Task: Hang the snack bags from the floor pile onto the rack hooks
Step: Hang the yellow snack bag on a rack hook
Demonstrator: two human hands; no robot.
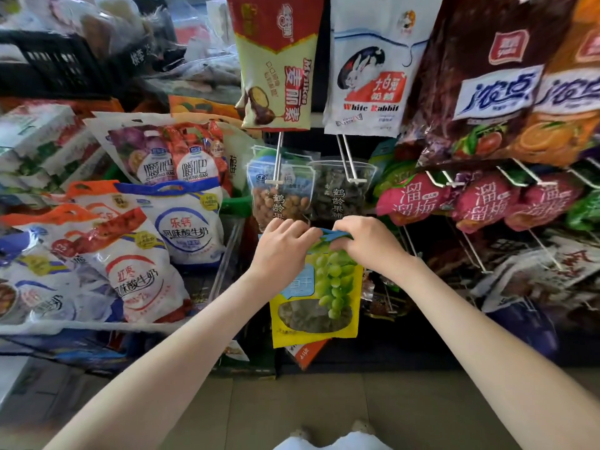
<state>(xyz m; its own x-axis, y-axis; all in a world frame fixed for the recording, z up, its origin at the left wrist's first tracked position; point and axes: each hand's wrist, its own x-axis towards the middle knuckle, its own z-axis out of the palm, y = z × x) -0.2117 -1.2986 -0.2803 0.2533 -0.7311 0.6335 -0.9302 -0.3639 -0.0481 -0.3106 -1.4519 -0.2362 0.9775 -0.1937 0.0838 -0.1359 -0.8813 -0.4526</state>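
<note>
A yellow snack bag [316, 306] printed with green grapes hangs upright in front of the lower rack. My left hand [281, 243] and my right hand [367, 243] both pinch its blue top edge, one at each side. Just above them two clear nut bags [279, 196] hang on white wire hooks [276, 157]. Whether the grape bag's hole is on a hook I cannot tell; my fingers hide it. An orange bag [306, 352] peeks out behind the yellow bag's bottom edge.
Candy bags [363, 76] hang along the top row. To the right, pink plum bags [412, 199] hang on wire hooks. A pile of milk-snack bags [136, 254] fills the left. A black crate [52, 60] sits at back left. Tiled floor [292, 404] lies below.
</note>
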